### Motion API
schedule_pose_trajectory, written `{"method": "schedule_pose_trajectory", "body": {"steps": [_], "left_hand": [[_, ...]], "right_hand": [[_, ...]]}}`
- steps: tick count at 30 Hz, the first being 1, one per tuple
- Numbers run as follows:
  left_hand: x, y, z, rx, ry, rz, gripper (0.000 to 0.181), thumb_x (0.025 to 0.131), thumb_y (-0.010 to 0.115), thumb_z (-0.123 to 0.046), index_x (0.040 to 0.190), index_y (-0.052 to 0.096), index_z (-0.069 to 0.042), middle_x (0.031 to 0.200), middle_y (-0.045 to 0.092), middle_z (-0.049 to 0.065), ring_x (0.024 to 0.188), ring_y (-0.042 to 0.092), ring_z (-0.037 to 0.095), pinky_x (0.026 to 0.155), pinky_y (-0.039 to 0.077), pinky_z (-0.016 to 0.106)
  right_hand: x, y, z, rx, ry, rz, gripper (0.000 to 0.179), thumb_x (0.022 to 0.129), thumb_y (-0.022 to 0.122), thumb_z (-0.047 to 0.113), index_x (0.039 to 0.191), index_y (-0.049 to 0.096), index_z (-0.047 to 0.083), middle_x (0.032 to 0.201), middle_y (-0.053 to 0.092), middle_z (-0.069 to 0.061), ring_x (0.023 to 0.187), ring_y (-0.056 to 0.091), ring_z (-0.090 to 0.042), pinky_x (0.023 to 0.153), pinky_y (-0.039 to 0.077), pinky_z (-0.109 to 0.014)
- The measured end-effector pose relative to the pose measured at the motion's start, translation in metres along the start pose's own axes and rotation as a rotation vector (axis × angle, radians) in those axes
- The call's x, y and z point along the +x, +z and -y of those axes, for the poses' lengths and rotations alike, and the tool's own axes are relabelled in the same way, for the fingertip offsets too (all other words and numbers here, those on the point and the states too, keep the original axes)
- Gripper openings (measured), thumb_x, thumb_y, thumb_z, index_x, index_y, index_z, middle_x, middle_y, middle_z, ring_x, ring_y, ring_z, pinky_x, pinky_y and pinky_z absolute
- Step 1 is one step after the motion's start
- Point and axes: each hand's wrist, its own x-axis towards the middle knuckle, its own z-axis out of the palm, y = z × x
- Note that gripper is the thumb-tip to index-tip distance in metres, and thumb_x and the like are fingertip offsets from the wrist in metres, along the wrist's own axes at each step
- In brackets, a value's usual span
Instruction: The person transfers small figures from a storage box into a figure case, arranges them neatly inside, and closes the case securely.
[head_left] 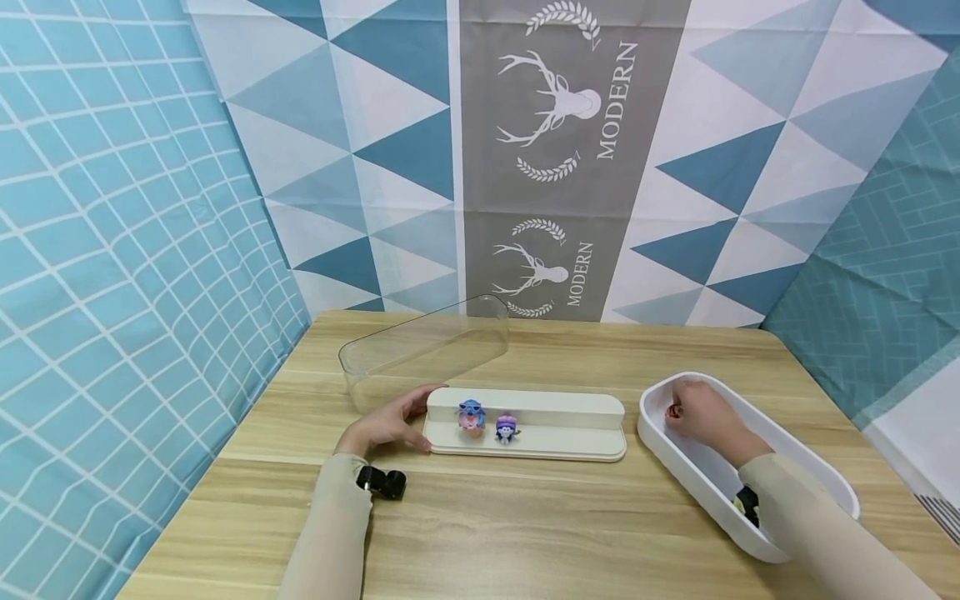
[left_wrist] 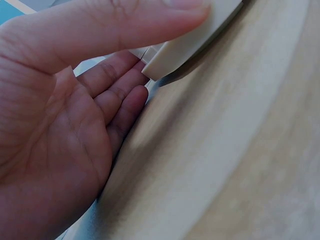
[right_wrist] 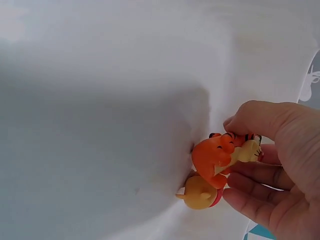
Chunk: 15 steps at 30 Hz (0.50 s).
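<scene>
In the head view my left hand [head_left: 386, 423] grips the left end of a cream stepped display base [head_left: 573, 443], thumb at the front and fingers at the back. On its lower step stand a blue-and-pink figurine [head_left: 471, 418] and a smaller purple figurine [head_left: 506, 429]. My right hand [head_left: 707, 412] reaches inside a white oblong tub [head_left: 675, 473], at its far left end. The right wrist view shows it pinching an orange tiger figurine [right_wrist: 211, 159] with black stripes, between thumb and fingers. Right below the tiger is a yellow figurine [right_wrist: 198, 194] with a red band, against the tub wall.
A clear plastic cover [head_left: 427, 346] lies behind the display base at the back left of the wooden table [head_left: 487, 525]. Blue tile-patterned sheeting [head_left: 135, 250] stands along the left side, and a patterned backdrop [head_left: 397, 167] closes off the back.
</scene>
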Motion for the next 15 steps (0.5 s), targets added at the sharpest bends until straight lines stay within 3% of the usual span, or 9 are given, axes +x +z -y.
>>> {"method": "schedule_pose_trajectory", "body": {"steps": [6,15], "left_hand": [[-0.0005,-0.0004,0.0007,0.007,0.006,0.0,0.104,0.071,0.083,0.008,0.157,0.026,-0.005,0.153,0.039,0.019,0.142,0.031,0.037,0.117,0.02,0.052],[-0.0003,0.0003,0.001,0.007,-0.004,-0.008,0.104,0.071,0.084,0.008,0.157,0.027,-0.006,0.153,0.04,0.019,0.142,0.031,0.037,0.117,0.02,0.05]], "right_hand": [[-0.0021,-0.0023,-0.0008,0.059,0.043,0.03,0.028,0.076,0.077,0.004,0.076,0.049,0.005,0.068,0.048,-0.002,0.059,0.043,-0.017,0.054,0.036,-0.032],[-0.003,-0.0029,-0.0064,0.165,0.069,-0.019,0.031,0.072,0.084,0.007,0.071,0.053,0.009,0.065,0.053,0.002,0.057,0.048,-0.013,0.052,0.039,-0.028]]}}
